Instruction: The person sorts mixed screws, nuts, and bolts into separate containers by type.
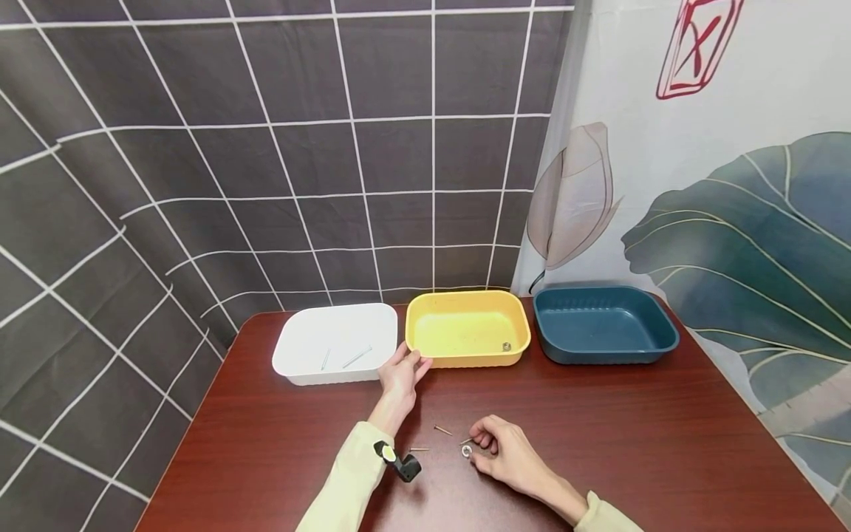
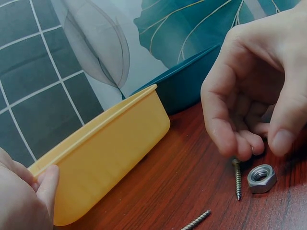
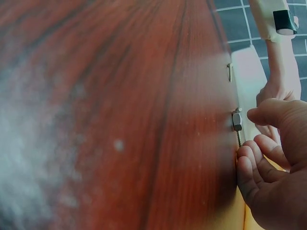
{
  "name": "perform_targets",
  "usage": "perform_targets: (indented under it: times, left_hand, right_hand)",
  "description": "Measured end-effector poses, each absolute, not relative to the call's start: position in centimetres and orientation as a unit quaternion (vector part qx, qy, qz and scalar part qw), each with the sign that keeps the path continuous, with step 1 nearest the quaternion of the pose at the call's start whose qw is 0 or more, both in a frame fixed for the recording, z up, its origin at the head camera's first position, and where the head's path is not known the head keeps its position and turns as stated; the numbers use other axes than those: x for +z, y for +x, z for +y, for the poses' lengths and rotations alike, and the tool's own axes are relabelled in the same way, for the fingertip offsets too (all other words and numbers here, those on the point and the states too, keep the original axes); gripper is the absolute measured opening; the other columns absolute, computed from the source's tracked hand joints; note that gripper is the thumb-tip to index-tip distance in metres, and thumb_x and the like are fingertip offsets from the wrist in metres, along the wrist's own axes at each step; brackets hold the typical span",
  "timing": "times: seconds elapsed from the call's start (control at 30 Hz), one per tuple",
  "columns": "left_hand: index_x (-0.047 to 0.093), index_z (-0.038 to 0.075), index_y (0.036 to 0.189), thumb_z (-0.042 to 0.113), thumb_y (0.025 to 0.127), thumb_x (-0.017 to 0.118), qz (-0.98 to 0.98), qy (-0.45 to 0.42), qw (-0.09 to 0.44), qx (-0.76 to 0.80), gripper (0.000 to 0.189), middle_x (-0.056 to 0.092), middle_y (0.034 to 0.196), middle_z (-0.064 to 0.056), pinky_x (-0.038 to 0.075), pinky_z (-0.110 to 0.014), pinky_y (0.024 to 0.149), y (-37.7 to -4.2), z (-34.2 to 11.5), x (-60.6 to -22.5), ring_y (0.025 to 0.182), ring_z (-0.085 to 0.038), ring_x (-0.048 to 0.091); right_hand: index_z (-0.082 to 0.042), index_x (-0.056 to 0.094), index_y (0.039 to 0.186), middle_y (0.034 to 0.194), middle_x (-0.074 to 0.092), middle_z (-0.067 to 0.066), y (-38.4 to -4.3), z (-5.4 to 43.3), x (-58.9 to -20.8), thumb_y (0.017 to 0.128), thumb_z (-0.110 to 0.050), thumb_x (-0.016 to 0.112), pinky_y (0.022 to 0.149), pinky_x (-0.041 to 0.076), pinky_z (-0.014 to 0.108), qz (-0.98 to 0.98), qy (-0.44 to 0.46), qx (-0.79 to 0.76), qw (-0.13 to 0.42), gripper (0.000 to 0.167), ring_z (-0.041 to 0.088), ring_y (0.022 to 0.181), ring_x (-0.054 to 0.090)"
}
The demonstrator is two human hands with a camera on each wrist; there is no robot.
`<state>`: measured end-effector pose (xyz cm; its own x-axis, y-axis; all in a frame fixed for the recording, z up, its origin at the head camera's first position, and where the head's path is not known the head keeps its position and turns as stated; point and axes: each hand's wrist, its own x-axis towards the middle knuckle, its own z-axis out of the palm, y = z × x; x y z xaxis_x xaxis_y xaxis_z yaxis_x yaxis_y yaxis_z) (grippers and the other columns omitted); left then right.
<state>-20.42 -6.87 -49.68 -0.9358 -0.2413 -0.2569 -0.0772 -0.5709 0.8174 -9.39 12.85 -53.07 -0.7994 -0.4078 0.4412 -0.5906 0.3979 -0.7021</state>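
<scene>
My left hand grips the front left corner of the yellow bin, its thumb against the outer wall in the left wrist view. My right hand hovers low over the table with fingers bent and the thumb apart. Beneath its fingertips lie a silver hex nut and a threaded screw; the fingers come right to the screw's head. Two more brass-coloured screws lie farther left, one screw toward the bins and another screw near the left wrist.
Left of the yellow bin stands a white bin holding two long thin metal pieces. A dark blue bin stands at right. Inside the yellow bin is a nut. Wall hangings rise behind the brown table.
</scene>
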Motion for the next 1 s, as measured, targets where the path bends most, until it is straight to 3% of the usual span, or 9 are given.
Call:
perform_targets:
  times: [0.17, 0.8, 1.0]
  left_hand:
    - [0.045, -0.016, 0.139, -0.018, 0.092, 0.05, -0.459, 0.17, 0.048, -0.871, 0.047, 0.061, 0.092, -0.013, 0.063, -0.029, 0.072, -20.4, -6.9, -49.7, 0.068, -0.013, 0.061]
    - [0.047, -0.015, 0.139, -0.018, 0.091, 0.051, -0.466, 0.177, 0.044, -0.866, 0.049, 0.059, 0.094, -0.013, 0.063, -0.03, 0.075, -20.3, -6.8, -49.5, 0.069, -0.013, 0.062]
    - [0.041, -0.015, 0.143, -0.017, 0.092, 0.051, -0.465, 0.177, 0.041, -0.866, 0.052, 0.057, 0.103, -0.017, 0.062, -0.031, 0.078, -20.3, -6.9, -49.6, 0.07, -0.013, 0.063]
  right_hand:
    - [-0.01, 0.065, 0.09, 0.083, 0.058, -0.006, -9.4, 12.7, -53.1, 0.068, 0.003, 0.083, 0.055, 0.05, 0.019, -0.833, 0.302, 0.453, 0.096, 0.031, 0.008, 0.072, 0.056]
    - [-0.012, 0.067, 0.084, 0.079, 0.054, -0.01, -9.6, 11.9, -53.3, 0.064, -0.001, 0.087, 0.061, 0.047, 0.018, -0.859, 0.33, 0.366, 0.141, 0.031, 0.003, 0.074, 0.049]
    - [-0.012, 0.068, 0.083, 0.078, 0.053, -0.01, -9.5, 11.8, -53.0, 0.066, -0.001, 0.085, 0.06, 0.047, 0.018, -0.867, 0.324, 0.355, 0.132, 0.027, 0.003, 0.073, 0.049]
